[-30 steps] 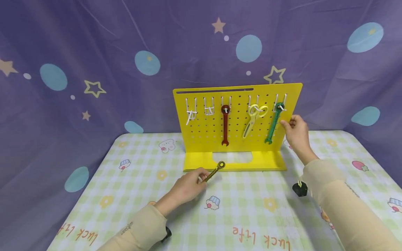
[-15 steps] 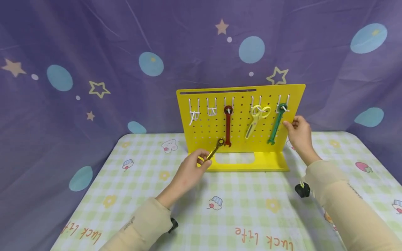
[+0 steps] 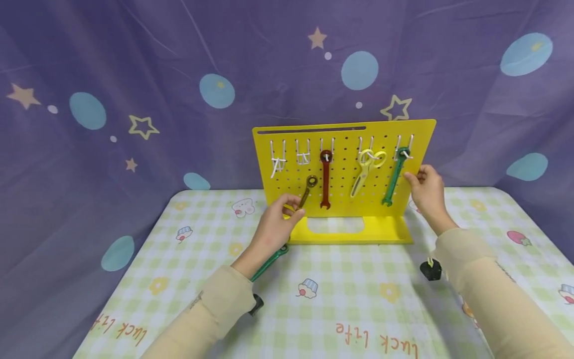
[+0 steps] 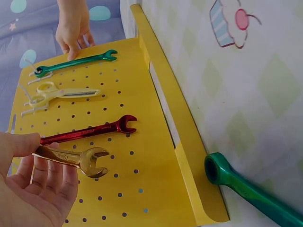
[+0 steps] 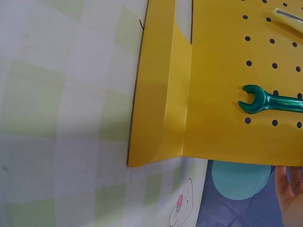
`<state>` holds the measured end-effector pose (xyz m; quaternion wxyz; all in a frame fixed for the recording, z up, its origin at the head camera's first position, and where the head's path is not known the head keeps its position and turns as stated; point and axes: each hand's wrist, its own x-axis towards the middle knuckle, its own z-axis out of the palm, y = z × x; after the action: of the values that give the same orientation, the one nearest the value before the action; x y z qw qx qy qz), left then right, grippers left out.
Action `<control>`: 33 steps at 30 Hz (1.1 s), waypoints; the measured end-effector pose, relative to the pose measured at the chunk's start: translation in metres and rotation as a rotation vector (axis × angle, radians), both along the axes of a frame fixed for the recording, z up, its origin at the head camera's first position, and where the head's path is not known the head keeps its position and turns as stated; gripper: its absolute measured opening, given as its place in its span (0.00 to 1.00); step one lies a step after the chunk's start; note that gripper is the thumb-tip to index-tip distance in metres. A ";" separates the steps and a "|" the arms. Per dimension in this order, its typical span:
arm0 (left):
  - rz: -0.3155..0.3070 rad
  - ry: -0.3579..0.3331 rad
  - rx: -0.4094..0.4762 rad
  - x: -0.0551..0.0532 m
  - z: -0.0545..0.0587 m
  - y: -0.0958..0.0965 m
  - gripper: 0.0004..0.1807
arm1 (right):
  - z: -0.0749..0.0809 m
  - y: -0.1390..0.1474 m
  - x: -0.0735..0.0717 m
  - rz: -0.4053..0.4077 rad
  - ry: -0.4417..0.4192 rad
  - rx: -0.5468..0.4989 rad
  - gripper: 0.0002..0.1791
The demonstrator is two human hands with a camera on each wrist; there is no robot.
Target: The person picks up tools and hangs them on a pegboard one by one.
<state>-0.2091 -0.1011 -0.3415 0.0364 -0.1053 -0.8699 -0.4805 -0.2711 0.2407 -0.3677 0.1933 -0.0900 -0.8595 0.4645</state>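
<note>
My left hand [image 3: 277, 219] pinches a gold wrench [image 4: 75, 160] between thumb and fingers, its ring end raised in front of the lower left of the yellow pegboard [image 3: 344, 189]. In the left wrist view its open end points away from the palm. My right hand [image 3: 428, 194] grips the board's right edge, thumb on the front. On white hooks hang a red wrench [image 3: 326, 182], pale yellow scissors [image 3: 365, 172] and a green wrench [image 3: 395, 179]. Two hooks on the left, one of them a left hook [image 3: 303, 157], carry nothing.
Another green wrench [image 4: 255, 194] lies on the checked tablecloth [image 3: 350, 299] by the board's front lip, partly under my left forearm in the head view. A purple curtain [image 3: 287, 65] hangs behind the table.
My left hand has moved up and toward the board with the gold wrench, which now overlaps the pegboard. The green wrench on the table has come into view. My right hand stays put.
</note>
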 end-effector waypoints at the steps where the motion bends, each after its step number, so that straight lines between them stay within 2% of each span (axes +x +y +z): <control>1: 0.003 0.003 0.010 -0.001 0.001 0.001 0.13 | 0.000 0.000 0.000 0.000 0.003 -0.002 0.23; 11: 0.050 0.028 0.045 -0.007 0.006 0.005 0.11 | 0.000 -0.004 -0.003 -0.004 0.022 -0.005 0.23; 20: 0.055 0.036 0.059 -0.013 0.008 0.008 0.12 | -0.001 -0.002 -0.002 -0.013 0.015 -0.004 0.24; 29: 0.048 0.099 0.065 -0.025 0.008 0.012 0.13 | -0.002 0.000 -0.002 -0.019 0.024 -0.014 0.23; 33: 0.061 0.106 0.056 -0.029 0.007 0.013 0.13 | -0.001 0.000 -0.002 -0.011 0.018 -0.009 0.23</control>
<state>-0.2383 -0.0876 -0.3344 0.1000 -0.1033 -0.8556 -0.4972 -0.2729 0.2411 -0.3691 0.2029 -0.0914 -0.8551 0.4682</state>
